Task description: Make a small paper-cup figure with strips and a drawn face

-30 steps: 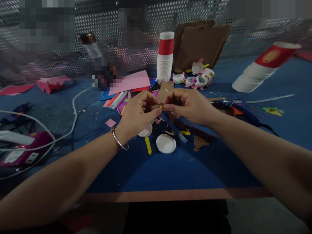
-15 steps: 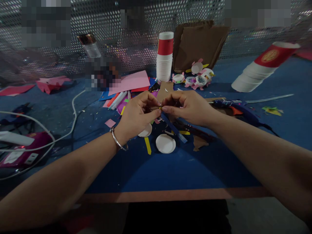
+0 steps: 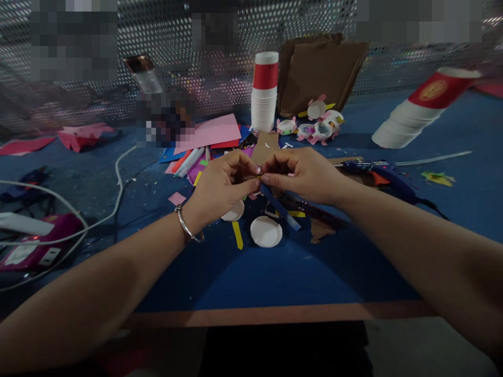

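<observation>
My left hand (image 3: 226, 180) and my right hand (image 3: 301, 175) meet over the middle of the table. Thumb and fingers of both are pinched on a small, thin piece with a yellowish edge (image 3: 258, 176); the fingers cover most of it, so its kind is unclear. A small pinkish bit shows just behind the fingertips. Below the hands lie two white paper discs, one round and whole (image 3: 266, 232), the other (image 3: 233, 210) partly under my left hand. Beside them are a yellow paper strip (image 3: 238, 235) and a long blue strip (image 3: 281, 207).
A glue gun (image 3: 379, 168) lies at right, near a leaning cup stack (image 3: 426, 107). Behind stand upright paper cups (image 3: 264, 91), a cardboard sheet (image 3: 320, 76) and small paper animals (image 3: 322, 131). Pink paper (image 3: 212, 132) and markers (image 3: 188, 162) lie left; a white cable (image 3: 118, 180) loops there.
The fingertips have shifted slightly around the small piece, and a pinkish bit now shows behind them. Both hands stay in nearly the same place.
</observation>
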`<state>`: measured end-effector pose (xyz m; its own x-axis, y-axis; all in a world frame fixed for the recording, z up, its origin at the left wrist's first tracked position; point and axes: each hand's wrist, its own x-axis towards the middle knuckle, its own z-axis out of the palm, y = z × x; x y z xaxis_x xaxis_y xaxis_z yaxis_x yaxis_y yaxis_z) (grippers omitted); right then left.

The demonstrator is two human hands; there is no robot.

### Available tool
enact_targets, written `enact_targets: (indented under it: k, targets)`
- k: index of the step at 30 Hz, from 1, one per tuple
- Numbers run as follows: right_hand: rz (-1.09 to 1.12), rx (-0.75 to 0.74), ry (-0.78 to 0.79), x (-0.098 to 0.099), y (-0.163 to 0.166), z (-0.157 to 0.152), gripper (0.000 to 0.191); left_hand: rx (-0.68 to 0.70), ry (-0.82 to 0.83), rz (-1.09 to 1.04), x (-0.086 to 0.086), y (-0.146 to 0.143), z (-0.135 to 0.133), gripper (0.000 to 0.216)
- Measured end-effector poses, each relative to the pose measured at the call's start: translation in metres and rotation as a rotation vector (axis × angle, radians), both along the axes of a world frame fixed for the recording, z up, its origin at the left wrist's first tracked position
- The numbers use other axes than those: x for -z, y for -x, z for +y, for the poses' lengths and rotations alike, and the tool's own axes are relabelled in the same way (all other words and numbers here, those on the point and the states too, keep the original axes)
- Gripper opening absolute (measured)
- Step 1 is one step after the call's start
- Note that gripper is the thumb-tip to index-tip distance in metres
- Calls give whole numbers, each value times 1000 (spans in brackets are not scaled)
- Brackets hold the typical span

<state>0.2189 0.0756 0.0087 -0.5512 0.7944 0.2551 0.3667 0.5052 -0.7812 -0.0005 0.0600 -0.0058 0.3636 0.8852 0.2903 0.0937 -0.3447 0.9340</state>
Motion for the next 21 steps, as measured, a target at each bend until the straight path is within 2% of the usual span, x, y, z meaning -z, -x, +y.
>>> enact_targets:
  k: [6,10,16,21]
  targets:
    - [31,12,48,2,-1,1,26,52,120,-23,-4,3,-3,36]
    - [56,-3,38,2,0,1,30,61,120,-6,-6,5,-5,34]
    - [47,-12,32,1,-2,0,26,61,142,5,-6,6,-4,34]
    - [69,-22,61,1,-1,0,32,47,158,-26,-6,5,-5,32]
